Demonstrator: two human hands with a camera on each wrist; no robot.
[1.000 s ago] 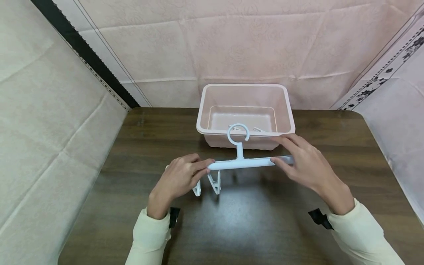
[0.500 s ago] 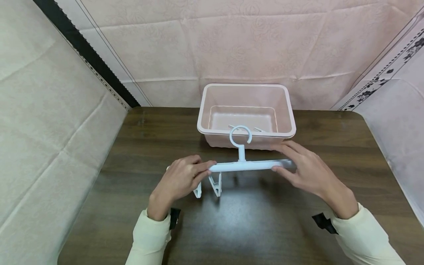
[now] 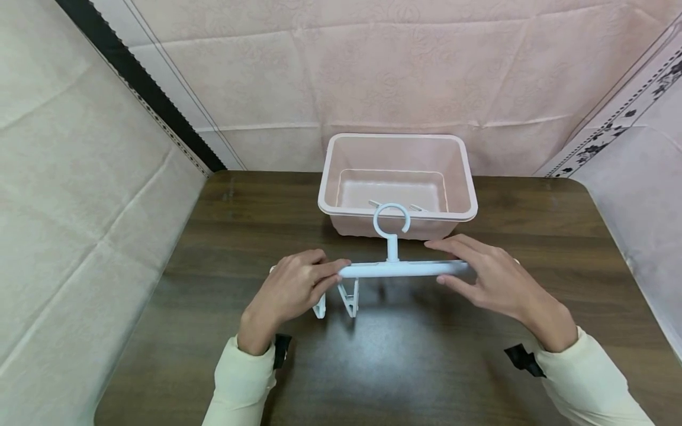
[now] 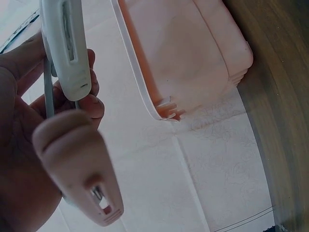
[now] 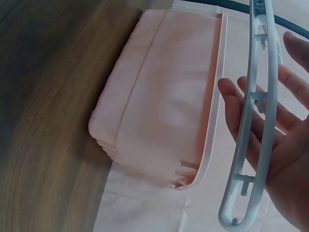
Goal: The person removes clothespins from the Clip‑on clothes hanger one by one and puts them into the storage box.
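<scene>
A pale blue hanger (image 3: pixel 399 269) with a curled hook (image 3: pixel 379 220) is held level above the table, hook upward. My left hand (image 3: pixel 295 284) grips its left end between thumb and fingers. Two clips hang under that end: a white clip (image 4: pixel 70 53) and a pinkish-looking clip (image 4: pixel 84 169), both close to the left palm in the left wrist view. My right hand (image 3: pixel 485 275) is around the right end, its fingers loosely extended. In the right wrist view the hanger's slotted underside (image 5: pixel 253 111) passes in front of the spread fingers, and no clip shows on it.
Behind the hanger stands a pink plastic bin (image 3: pixel 398 216) at the table's far edge. Small pale pieces (image 3: pixel 418 208) lie in it, partly hidden by its front rim. Light patterned cloth (image 3: pixel 394 71) hangs behind and beside the brown wooden table (image 3: pixel 373 367).
The hanger has shifted slightly right and toward me. My right hand has drawn back from the bin's rim, and its index finger now lies lower, nearer the bar. The left hand has barely moved.
</scene>
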